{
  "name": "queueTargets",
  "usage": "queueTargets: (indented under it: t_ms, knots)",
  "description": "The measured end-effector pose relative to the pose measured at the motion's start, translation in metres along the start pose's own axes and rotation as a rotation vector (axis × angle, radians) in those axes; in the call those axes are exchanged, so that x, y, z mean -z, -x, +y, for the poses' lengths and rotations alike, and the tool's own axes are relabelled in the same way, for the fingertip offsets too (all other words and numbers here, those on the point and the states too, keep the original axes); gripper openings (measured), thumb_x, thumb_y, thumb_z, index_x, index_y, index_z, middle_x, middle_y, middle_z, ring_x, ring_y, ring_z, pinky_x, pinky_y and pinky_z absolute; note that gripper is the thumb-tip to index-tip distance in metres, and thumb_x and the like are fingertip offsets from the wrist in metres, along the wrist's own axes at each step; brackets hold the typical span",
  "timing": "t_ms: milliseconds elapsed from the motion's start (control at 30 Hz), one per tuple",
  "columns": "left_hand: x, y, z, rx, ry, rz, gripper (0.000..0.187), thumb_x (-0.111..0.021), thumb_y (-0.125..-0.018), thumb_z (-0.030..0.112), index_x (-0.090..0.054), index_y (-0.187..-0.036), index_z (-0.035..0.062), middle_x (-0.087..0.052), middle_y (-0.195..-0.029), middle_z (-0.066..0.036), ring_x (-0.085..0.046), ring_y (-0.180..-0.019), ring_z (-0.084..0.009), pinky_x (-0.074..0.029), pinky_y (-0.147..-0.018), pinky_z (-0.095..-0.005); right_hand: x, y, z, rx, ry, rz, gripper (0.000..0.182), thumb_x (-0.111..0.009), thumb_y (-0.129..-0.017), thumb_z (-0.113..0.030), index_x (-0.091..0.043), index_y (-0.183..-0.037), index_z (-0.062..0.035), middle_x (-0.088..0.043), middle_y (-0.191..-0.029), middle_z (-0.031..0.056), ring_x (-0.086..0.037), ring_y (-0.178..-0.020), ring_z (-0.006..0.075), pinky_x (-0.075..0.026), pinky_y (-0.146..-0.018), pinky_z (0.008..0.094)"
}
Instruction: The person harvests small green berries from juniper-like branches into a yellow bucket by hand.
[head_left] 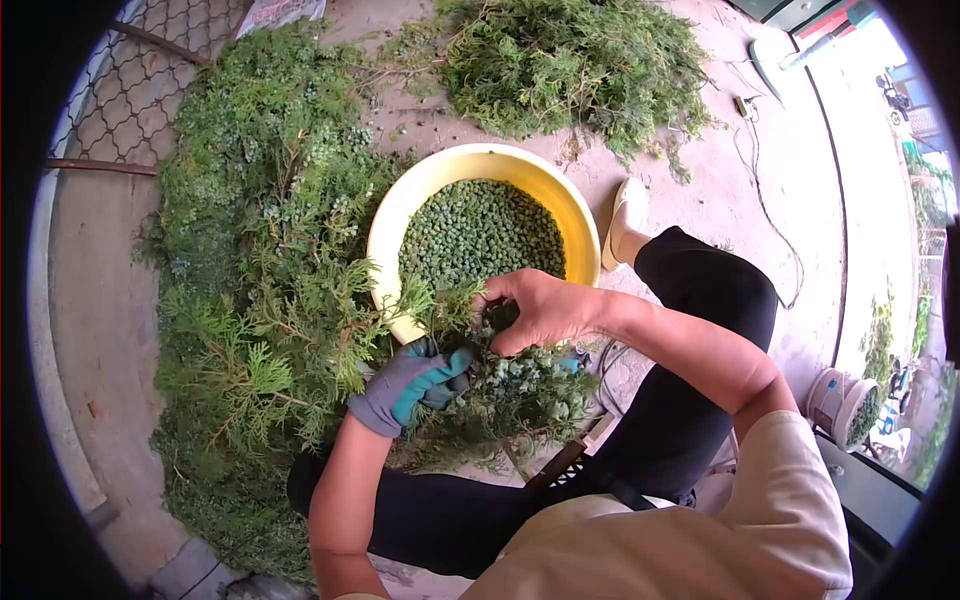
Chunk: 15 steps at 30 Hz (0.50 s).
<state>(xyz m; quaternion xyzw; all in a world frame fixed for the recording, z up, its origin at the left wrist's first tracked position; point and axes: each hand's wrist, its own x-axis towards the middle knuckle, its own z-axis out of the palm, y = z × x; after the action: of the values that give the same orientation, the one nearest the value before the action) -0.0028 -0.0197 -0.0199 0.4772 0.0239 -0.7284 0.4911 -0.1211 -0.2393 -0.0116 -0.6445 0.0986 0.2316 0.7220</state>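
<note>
A yellow basin holds a heap of small round green cones. Over its near rim, my left hand, in a grey and teal glove, is closed around a leafy green branch. My bare right hand curls its fingers at the upper part of the same sprigs, close to the gloved fingertips; what lies between its thumb and fingers is partly hidden. The branch spreads below both hands, over my lap, with bluish cones among its leaves.
A large pile of cut branches runs along the left. Another pile lies beyond the basin. My shoe is right of the basin. A white bucket lies at the far right, and a cable crosses the floor.
</note>
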Motion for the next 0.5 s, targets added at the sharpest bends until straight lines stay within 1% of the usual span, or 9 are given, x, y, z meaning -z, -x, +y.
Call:
queueTargets:
  t_ms: [33, 133, 167, 233, 367, 400, 467, 500]
  knots:
    - [-0.009, 0.003, 0.005, -0.026, -0.114, 0.093, 0.031, -0.066, -0.084, 0.025, -0.056, -0.109, 0.0117, -0.058, -0.087, 0.003, -0.057, -0.072, -0.0084, -0.041, -0.048, -0.0171, 0.002, 0.003, -0.004, -0.073, -0.119, 0.011, 0.031, -0.069, -0.069, -0.010, -0.062, -0.098, -0.0044, -0.059, -0.071, -0.0001, -0.052, -0.057, 0.0068, -0.043, -0.050, 0.0217]
    - [-0.004, 0.001, 0.003, -0.025, -0.065, 0.087, 0.030, -0.066, -0.085, 0.025, -0.056, -0.109, 0.0106, -0.058, -0.084, 0.003, -0.056, -0.069, -0.0068, -0.039, -0.047, -0.0163, 0.011, -0.001, -0.004, -0.106, -0.108, -0.020, 0.028, -0.069, -0.069, -0.010, -0.063, -0.096, -0.0050, -0.059, -0.072, -0.0018, -0.051, -0.058, 0.0072, -0.042, -0.050, 0.0209]
    - [-0.004, 0.001, 0.002, -0.026, -0.062, 0.089, 0.030, -0.066, -0.085, 0.025, -0.056, -0.109, 0.0106, -0.058, -0.084, 0.003, -0.056, -0.069, -0.0068, -0.039, -0.047, -0.0163, 0.013, 0.000, -0.006, -0.120, -0.101, -0.027, 0.027, -0.068, -0.071, -0.011, -0.065, -0.097, -0.0059, -0.059, -0.073, -0.0017, -0.051, -0.059, 0.0068, -0.043, -0.052, 0.0202]
    - [-0.003, 0.000, 0.001, -0.020, -0.157, 0.139, 0.028, -0.065, -0.086, 0.024, -0.057, -0.108, 0.0091, -0.058, -0.082, 0.003, -0.055, -0.067, -0.0060, -0.037, -0.046, -0.0162, 0.014, -0.001, -0.005, -0.127, -0.092, -0.024, 0.028, -0.068, -0.071, -0.012, -0.065, -0.099, -0.0059, -0.060, -0.075, -0.0014, -0.051, -0.060, 0.0066, -0.045, -0.053, 0.0201]
    - [-0.006, 0.004, 0.004, -0.015, -0.069, 0.160, 0.025, -0.066, -0.085, 0.022, -0.059, -0.106, 0.0088, -0.057, -0.080, 0.002, -0.054, -0.065, -0.0054, -0.036, -0.045, -0.0168, 0.020, -0.006, -0.003, -0.156, -0.102, -0.051, 0.030, -0.067, -0.073, -0.013, -0.065, -0.102, -0.0066, -0.061, -0.078, -0.0008, -0.052, -0.061, 0.0059, -0.048, -0.056, 0.0191]
    - [-0.007, 0.006, 0.004, -0.007, -0.060, 0.170, 0.027, -0.066, -0.085, 0.020, -0.058, -0.108, 0.0087, -0.058, -0.081, 0.001, -0.054, -0.066, -0.0060, -0.036, -0.045, -0.0166, 0.020, -0.005, -0.003, -0.157, -0.100, -0.053, 0.030, -0.067, -0.073, -0.013, -0.065, -0.102, -0.0066, -0.061, -0.078, -0.0008, -0.052, -0.061, 0.0059, -0.048, -0.056, 0.0191]
    - [-0.006, 0.007, 0.004, -0.004, -0.049, 0.180, 0.029, -0.067, -0.084, 0.018, -0.057, -0.109, 0.0086, -0.058, -0.083, 0.001, -0.054, -0.066, -0.0066, -0.036, -0.045, -0.0165, 0.025, -0.003, -0.006, -0.180, -0.164, -0.018, 0.027, -0.068, -0.073, -0.014, -0.065, -0.099, -0.0072, -0.060, -0.077, -0.0016, -0.052, -0.060, 0.0052, -0.047, -0.055, 0.0182]
    - [0.000, 0.011, 0.001, 0.001, -0.017, 0.170, 0.030, -0.067, -0.083, 0.015, -0.056, -0.110, 0.0091, -0.058, -0.084, 0.000, -0.055, -0.067, -0.0074, -0.036, -0.045, -0.0162, 0.030, 0.000, -0.010, -0.178, -0.190, 0.054, 0.022, -0.069, -0.074, -0.013, -0.064, -0.095, -0.0066, -0.060, -0.077, -0.0019, -0.051, -0.058, 0.0048, -0.046, -0.054, 0.0163]
